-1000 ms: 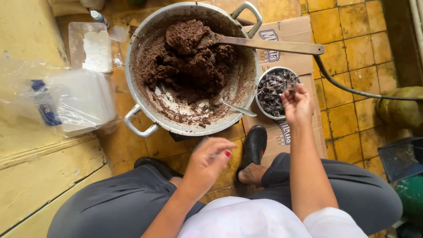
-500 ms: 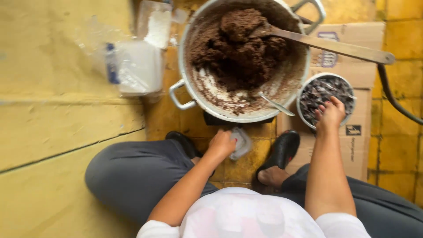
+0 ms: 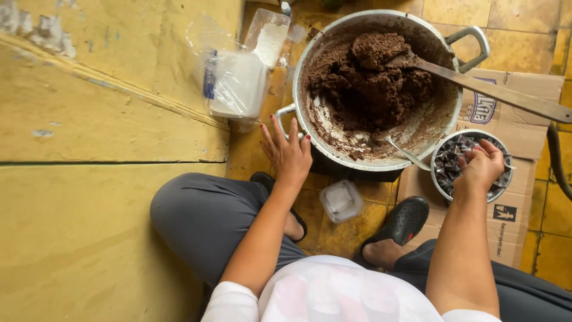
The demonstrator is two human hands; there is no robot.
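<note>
A big metal pot (image 3: 305, 56) of thick brown paste (image 3: 369, 77) stands on the floor in front of me. A long wooden paddle (image 3: 506, 95) and a metal spoon (image 3: 405, 152) rest in it. My left hand (image 3: 289, 152) is open with fingers spread, right by the pot's left handle. My right hand (image 3: 479, 170) reaches into a small metal bowl (image 3: 441, 188) of dark shiny wrappers, fingers curled around one of them. A small clear plastic container (image 3: 341, 200) sits on the tiles between my feet.
A plastic bag of white containers (image 3: 235, 83) lies left of the pot, by a yellow wooden step (image 3: 89, 119). Flattened cardboard (image 3: 524, 137) lies under the bowl. My black shoes (image 3: 402, 223) are under the pot's near side. A dark hose (image 3: 557, 161) runs along the right.
My left hand has let go of the small clear container, which now sits on the floor, and has moved up to the pot's handle. My right hand stays in the bowl.
</note>
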